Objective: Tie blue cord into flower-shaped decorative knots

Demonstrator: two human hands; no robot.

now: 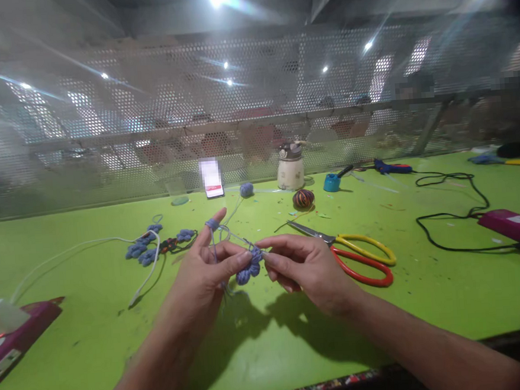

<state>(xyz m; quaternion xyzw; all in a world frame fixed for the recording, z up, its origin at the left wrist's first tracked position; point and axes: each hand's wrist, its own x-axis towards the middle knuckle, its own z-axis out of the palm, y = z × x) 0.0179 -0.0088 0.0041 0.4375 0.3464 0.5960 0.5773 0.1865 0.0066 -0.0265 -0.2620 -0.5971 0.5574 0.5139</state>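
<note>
My left hand (211, 261) pinches a small blue-purple crochet piece (248, 270) with puffy petals between thumb and fingers. Yarn of the same colour is looped round its raised index finger and runs back to a small yarn ball (246, 189). Close against the piece's right edge, my right hand (298, 263) is closed in a pinch on a thin crochet hook, mostly hidden by the fingers; only a small tip shows at the stitches. Just beyond the right hand lie scissors (362, 253) with one yellow and one red handle, blades pointing left.
Left on the green table (97, 349) are finished-looking blue crochet pieces (145, 247), a white cable (89, 242) and a power strip (25, 342). Behind stand a phone (212, 183), a bottle (290, 168), a dark multicoloured yarn ball (303, 199) and a blue pot (331, 182). Another power strip (511, 228) lies right.
</note>
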